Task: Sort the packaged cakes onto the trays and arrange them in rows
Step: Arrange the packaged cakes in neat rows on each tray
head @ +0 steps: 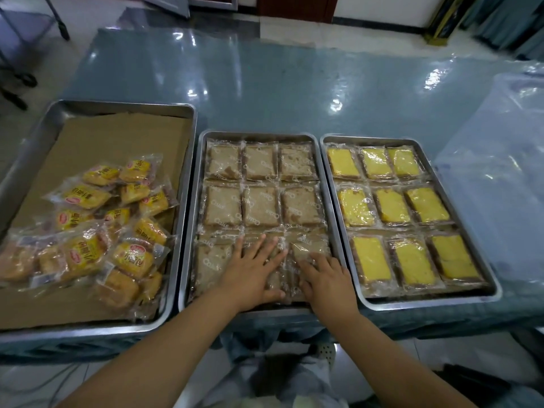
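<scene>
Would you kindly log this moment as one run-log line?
left hand: flat on front-row brown cakes | right hand: presses same row | middle tray: three rows

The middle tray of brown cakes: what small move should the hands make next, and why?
Probably slide the front-right packet square with its neighbours. Both the left hand and right hand lie flat on the middle tray's front row, and that packet looks skewed beside the straight rows behind.
</scene>
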A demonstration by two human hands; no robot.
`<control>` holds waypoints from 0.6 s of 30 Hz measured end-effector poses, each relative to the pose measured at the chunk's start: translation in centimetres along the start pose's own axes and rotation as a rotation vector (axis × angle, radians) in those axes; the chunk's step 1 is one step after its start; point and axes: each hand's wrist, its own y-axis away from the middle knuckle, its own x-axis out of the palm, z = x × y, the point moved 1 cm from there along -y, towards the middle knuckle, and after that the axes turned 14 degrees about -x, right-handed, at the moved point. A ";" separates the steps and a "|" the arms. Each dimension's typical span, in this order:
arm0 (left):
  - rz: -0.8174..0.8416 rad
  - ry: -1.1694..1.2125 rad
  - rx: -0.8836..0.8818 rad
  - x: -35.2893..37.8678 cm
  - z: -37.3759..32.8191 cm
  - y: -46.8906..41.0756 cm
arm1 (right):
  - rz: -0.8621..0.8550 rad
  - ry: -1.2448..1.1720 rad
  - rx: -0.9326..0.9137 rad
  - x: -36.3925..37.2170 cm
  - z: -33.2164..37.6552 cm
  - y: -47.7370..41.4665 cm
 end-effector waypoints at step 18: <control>-0.083 0.167 -0.326 -2.5 4.4 -4.1 | -0.168 -0.128 -0.068 -2.4 -1.5 -5.0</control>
